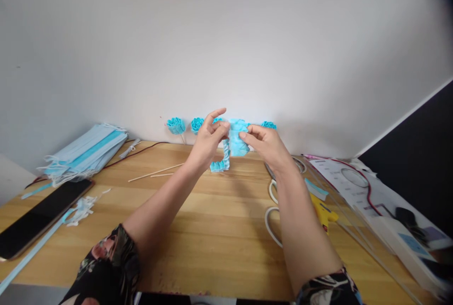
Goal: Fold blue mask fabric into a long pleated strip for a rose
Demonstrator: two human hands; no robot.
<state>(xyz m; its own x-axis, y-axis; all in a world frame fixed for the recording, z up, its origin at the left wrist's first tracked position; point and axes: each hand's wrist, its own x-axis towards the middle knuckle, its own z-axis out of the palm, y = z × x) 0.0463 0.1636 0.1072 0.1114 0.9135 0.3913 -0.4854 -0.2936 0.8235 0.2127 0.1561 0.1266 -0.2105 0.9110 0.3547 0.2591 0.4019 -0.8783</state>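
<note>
A pleated light-blue strip of mask fabric (pixel 238 141) is held up above the far part of the table, between both hands. My left hand (pixel 211 135) pinches its left edge, forefinger lifted. My right hand (pixel 264 142) grips the right edge between thumb and fingers. A narrow ruffled end of the strip (pixel 220 166) hangs down below the left hand. Behind, along the wall, are blue ruffled flowers: one on a stick (pixel 176 126), another rosette (pixel 197 125) beside it, and one (pixel 268 125) past the right hand. Others are partly hidden by the hands.
A stack of blue face masks (pixel 85 152), a phone (pixel 42 218) and white scraps (pixel 82 210) lie at left. Thin wooden sticks (pixel 155 172) rest mid-table. Right of centre are white-handled scissors (pixel 271 225), a yellow glue gun (pixel 324 213) and a power strip (pixel 406 243) with cords.
</note>
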